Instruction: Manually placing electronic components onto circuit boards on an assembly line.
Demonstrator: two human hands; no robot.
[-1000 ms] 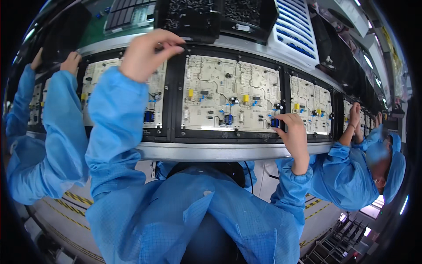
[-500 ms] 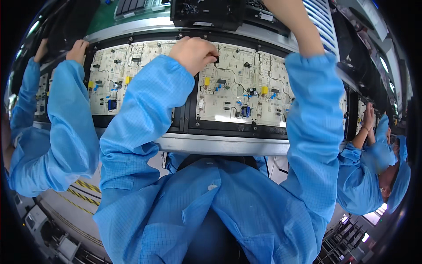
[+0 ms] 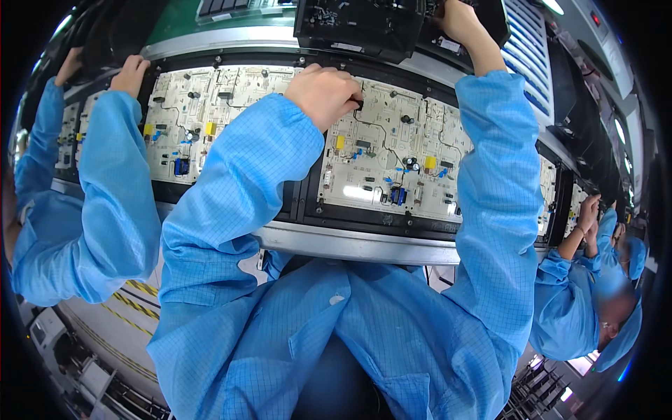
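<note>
A metal rail runs along the near edge of the counter. Behind it, a black frame carries a pale circuit board, populated with yellow, blue and black components. The right sleeve covers the right portion of this board. A similar board lies to the left, partly covered by the left sleeve.

The left hand is positioned over the upper left corner of the circuit board, with its fingertips pinched on a small dark component at the board surface.

Beyond the frame stands a black parts bin. The right hand reaches to a second black bin, just right of the first; its fingertips are hidden, so its grip cannot be determined. Right of this bin is a white rack with blue rows.
</note>
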